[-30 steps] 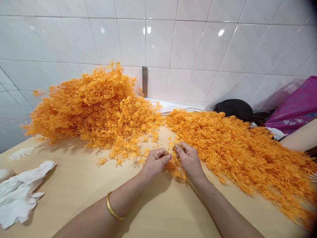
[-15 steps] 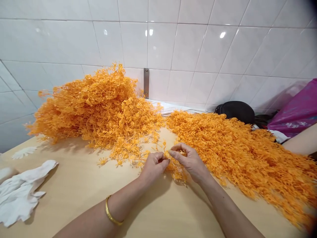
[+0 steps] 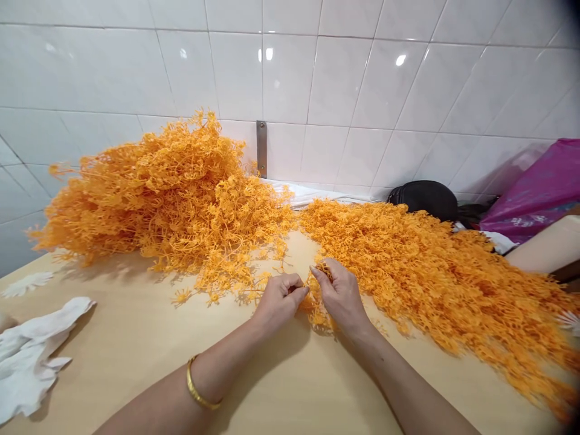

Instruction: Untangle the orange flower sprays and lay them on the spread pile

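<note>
Two heaps of orange plastic sprigs lie on a light wooden table [image 3: 181, 356]: a tall tangled left heap [image 3: 167, 193] and a lower, wider right heap [image 3: 421, 266]. Between them, near the middle, my left hand [image 3: 281, 300] pinches an orange sprig [image 3: 317, 314] with thumb and forefinger. Close beside it on the right, my right hand [image 3: 338, 294] has its fingers curled around part of the orange sprigs. The fingertips of both hands are a short way apart. A gold bangle is on my left wrist.
A crumpled white cloth [image 3: 40, 356] and a white petal-shaped piece [image 3: 27, 284] lie at the left. Behind the right heap are a black case [image 3: 423, 198] and a purple bag [image 3: 534, 193]. A tiled wall with a metal bracket [image 3: 261, 149] stands behind.
The view has shifted slightly right. My right hand has turned and its fingers have drawn in around the sprigs; my left hand keeps its pinch in nearly the same place.
</note>
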A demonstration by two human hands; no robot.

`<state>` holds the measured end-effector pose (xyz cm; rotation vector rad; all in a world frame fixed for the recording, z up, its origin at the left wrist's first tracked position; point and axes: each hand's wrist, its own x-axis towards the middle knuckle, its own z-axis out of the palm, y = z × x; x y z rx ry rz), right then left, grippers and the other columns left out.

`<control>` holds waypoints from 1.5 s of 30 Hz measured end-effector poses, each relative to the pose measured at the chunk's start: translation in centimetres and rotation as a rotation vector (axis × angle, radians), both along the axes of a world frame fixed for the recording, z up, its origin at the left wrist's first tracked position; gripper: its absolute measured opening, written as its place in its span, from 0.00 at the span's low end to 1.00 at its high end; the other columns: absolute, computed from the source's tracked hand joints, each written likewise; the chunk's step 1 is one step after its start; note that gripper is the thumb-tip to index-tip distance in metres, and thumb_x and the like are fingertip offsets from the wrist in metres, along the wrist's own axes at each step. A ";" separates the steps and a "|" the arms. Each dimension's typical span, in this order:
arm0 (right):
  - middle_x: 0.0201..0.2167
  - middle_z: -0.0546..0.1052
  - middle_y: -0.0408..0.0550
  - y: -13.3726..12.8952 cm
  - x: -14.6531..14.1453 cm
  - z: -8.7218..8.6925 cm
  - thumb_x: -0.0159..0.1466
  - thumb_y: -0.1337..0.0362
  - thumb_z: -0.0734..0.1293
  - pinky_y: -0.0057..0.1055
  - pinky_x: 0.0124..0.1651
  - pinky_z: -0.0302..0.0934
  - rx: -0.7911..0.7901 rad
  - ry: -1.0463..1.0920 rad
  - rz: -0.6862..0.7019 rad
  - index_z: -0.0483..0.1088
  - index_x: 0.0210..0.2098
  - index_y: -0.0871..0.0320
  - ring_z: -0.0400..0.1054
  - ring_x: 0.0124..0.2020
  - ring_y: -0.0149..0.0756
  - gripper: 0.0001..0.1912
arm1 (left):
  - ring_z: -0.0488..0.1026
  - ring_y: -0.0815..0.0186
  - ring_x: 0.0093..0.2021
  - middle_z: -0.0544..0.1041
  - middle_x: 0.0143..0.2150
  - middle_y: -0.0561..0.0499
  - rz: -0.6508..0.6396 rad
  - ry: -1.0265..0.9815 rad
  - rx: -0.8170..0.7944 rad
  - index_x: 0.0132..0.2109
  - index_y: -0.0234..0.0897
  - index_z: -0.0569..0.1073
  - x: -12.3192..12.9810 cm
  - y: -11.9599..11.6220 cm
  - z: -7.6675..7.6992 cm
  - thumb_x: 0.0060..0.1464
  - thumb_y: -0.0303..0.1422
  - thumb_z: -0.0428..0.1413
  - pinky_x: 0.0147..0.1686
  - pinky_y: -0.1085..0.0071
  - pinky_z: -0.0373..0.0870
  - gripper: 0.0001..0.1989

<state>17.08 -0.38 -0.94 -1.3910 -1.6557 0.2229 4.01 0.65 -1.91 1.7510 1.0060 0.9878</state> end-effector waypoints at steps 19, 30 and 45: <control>0.37 0.66 0.57 1.6 5.3 0.9 0.52 0.66 0.60 0.35 0.31 0.49 0.127 -0.210 -0.644 0.62 0.41 0.61 0.59 0.35 0.44 0.16 | 0.56 0.70 0.23 0.58 0.17 0.55 0.043 0.140 0.224 0.18 0.36 0.56 -0.5 -0.1 -1.1 0.45 0.29 0.47 0.24 0.73 0.49 0.11; 0.31 0.69 0.46 0.0 2.3 1.9 0.57 0.55 0.60 0.28 0.31 0.55 -0.168 0.247 0.184 0.66 0.37 0.57 0.62 0.31 0.33 0.13 | 0.56 0.74 0.18 0.60 0.16 0.56 -0.047 -0.094 -0.142 0.20 0.35 0.60 -0.1 0.0 -0.9 0.46 0.33 0.49 0.20 0.76 0.50 0.11; 0.16 0.56 0.36 0.9 1.3 0.6 0.55 0.61 0.61 0.25 0.24 0.47 -0.102 0.658 0.117 0.58 0.19 0.58 0.50 0.19 0.26 0.12 | 0.57 0.71 0.23 0.58 0.17 0.55 -0.161 0.238 0.240 0.18 0.36 0.56 -0.5 0.4 -1.0 0.46 0.27 0.46 0.25 0.74 0.51 0.11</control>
